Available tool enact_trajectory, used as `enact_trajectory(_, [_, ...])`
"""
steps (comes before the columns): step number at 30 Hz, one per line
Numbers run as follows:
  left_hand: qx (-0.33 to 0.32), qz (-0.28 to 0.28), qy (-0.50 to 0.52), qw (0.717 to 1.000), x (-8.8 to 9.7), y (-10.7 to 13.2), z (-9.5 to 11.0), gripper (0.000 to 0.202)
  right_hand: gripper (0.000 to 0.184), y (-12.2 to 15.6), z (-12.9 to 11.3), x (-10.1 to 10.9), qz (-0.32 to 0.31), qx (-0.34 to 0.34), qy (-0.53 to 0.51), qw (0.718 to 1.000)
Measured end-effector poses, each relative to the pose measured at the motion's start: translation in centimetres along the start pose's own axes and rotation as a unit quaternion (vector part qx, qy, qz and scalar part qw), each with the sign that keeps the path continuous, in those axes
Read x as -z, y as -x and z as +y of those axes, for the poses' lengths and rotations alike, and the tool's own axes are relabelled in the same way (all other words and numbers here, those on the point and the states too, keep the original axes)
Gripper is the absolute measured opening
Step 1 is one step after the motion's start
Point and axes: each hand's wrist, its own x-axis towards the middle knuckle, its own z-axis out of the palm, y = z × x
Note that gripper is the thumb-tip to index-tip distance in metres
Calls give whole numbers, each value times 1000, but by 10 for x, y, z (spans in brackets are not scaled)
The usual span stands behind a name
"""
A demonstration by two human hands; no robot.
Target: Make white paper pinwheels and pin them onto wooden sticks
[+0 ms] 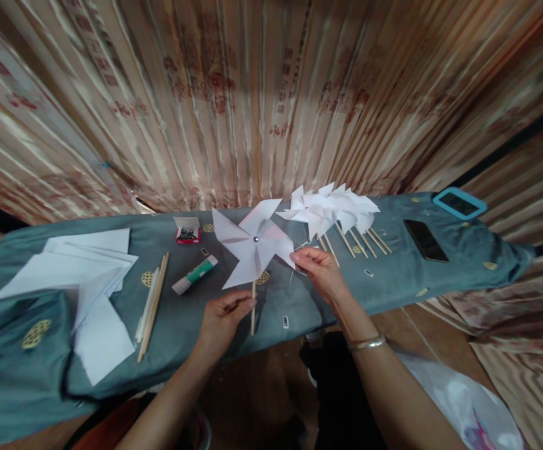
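A white paper pinwheel (254, 250) with a silver pin at its centre is held up over the cloth-covered table. My left hand (222, 319) is closed around its thin wooden stick (253, 312), below the blades. Between thumb and fingers, my right hand (321, 269) pinches the tip of the right-hand blade. Behind the right hand lies a row of overlapping white pinwheels (332, 209), their sticks pointing toward me. Left of the held one are a green and white glue stick (195, 275) and a small open red box of pins (187, 234).
Wooden sticks (154, 306) and white sticks lie at the left, beside a spread of white paper sheets (91, 262). A dark phone (425, 240) and a blue-framed device (460, 203) rest at the right. A patterned curtain (253, 94) hangs along the table's far edge.
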Motion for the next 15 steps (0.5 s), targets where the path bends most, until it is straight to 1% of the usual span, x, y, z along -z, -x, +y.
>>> enact_trajectory(6, [-12, 7, -16, 1000, 0, -2, 1, 28, 32, 5, 2, -5, -21, -18, -5, 1000])
enact_trajectory(15, [-17, 11, -6, 1000, 1, -1, 1, 24, 31, 13, 3, -15, -42, -42, -18, 998])
